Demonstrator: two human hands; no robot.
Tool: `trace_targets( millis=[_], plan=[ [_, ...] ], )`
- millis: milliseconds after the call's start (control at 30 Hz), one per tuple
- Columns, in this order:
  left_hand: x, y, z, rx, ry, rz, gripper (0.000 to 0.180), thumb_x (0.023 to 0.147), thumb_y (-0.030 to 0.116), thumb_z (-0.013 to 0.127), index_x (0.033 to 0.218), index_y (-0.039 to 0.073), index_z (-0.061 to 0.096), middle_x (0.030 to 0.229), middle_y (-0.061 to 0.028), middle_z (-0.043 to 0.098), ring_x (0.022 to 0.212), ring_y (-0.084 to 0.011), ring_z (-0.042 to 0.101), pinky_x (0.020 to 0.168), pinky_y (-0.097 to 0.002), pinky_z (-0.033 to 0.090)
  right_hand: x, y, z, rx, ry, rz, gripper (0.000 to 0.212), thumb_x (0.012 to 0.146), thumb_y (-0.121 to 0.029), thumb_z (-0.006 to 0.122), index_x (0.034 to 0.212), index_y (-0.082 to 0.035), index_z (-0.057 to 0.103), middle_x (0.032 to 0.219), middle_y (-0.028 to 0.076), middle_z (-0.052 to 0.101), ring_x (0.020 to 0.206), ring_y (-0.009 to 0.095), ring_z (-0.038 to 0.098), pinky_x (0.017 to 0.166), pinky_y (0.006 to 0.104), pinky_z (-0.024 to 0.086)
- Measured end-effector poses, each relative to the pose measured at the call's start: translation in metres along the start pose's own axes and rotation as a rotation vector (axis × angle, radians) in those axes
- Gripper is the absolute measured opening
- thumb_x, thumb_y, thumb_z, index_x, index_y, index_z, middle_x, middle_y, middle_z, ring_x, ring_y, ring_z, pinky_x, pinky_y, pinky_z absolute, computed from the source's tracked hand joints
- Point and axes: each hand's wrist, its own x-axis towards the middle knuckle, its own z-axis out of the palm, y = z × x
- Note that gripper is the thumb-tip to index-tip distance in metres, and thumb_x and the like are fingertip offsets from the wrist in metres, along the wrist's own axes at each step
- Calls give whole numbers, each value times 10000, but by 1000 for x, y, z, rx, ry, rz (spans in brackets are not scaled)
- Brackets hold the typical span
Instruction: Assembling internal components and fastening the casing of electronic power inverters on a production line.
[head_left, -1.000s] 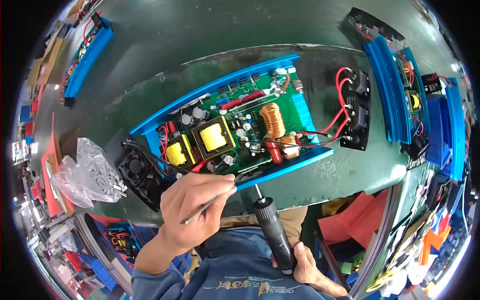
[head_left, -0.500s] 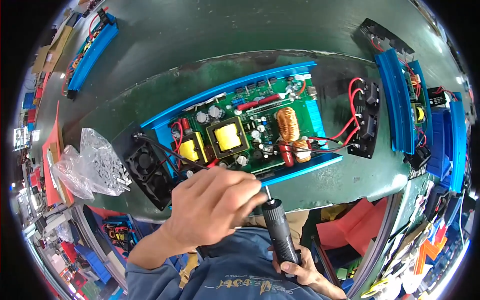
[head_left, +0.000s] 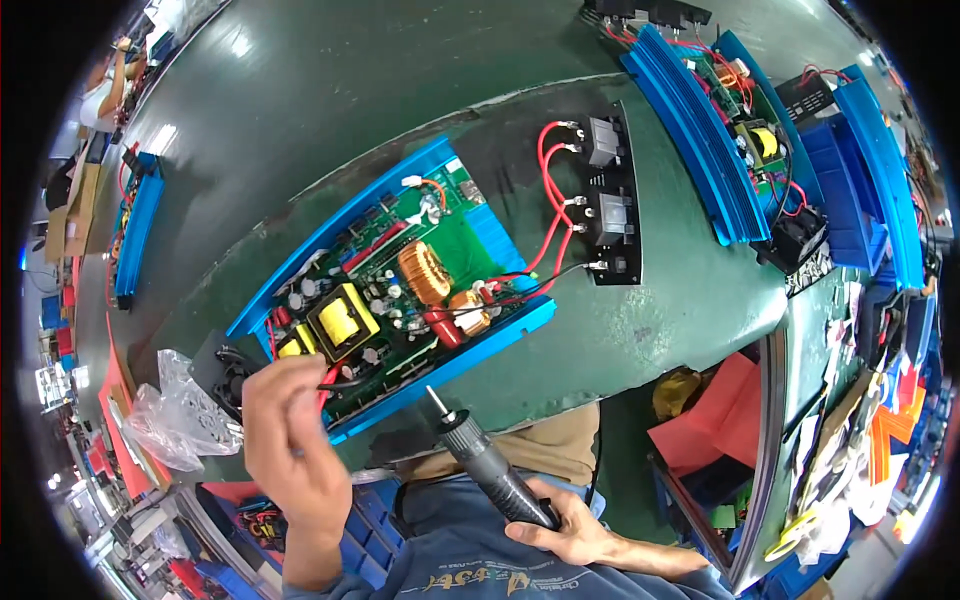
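Note:
My right hand point(head_left: 568, 527) is wrapped round the rear of a black electric screwdriver point(head_left: 485, 465). Its thin bit points up and left, just off the near wall of a blue metal housing point(head_left: 535, 318). Inside that housing lies a green circuit board point(head_left: 460, 235) with a copper-wound coil point(head_left: 425, 272) and a yellow transformer point(head_left: 343, 320). Over the housing's left near corner is my left hand point(head_left: 295, 445), blurred, its fingers curled together; whatever they hold is hidden. Red and black wires run from the board to a black end panel with sockets point(head_left: 618, 200).
Further right stand another open blue unit point(head_left: 700, 140) and a blue bin point(head_left: 845, 185). A clear bag of small metal parts point(head_left: 190, 415) lies at left, near a partly covered black fan panel point(head_left: 222, 370). Another blue unit point(head_left: 138, 230) sits far left. Tools crowd a right-hand ledge point(head_left: 850, 440).
The view has turned, shifting the bench's contents left. My left hand has drawn away from the screwdriver's tip. The bit, which was against the housing's near wall, now stands apart from it.

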Motion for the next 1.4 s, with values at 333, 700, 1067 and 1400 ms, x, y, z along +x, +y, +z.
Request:
trace_targets(
  millis=[333,700,1067,1400],
  plan=[
    [-4,7,13,306,-88,-73,249,936,82,681,1168,-7,701,1149,-145,712,947,-313,637,844,-397,496,5,0,-10,-1,-62,-4,454,931,-320,766,1212,-15,582,676,-46,442,607,51,406,528,262,311],
    [49,0,-30,255,-191,106,196,849,28,755,1041,-3,728,1000,-163,735,871,-296,689,754,-369,548,5,-4,-13,-42,-71,6,447,927,-331,769,1194,-24,584,641,-39,451,564,61,408,505,276,312],
    [211,-42,89,-286,-783,635,278,1044,225,550,1109,-17,671,1055,-138,669,949,-283,630,863,-375,503,-2,-22,4,91,46,-133,411,939,-223,727,1278,-41,583,943,15,572,862,125,517,764,280,462],
    [208,-53,109,-533,-783,563,286,1060,242,525,1017,-3,667,989,-82,604,881,-213,586,790,-316,475,0,-32,-2,127,5,6,448,896,-229,786,1248,-46,576,877,-7,522,787,103,470,685,274,429]
  ],
)
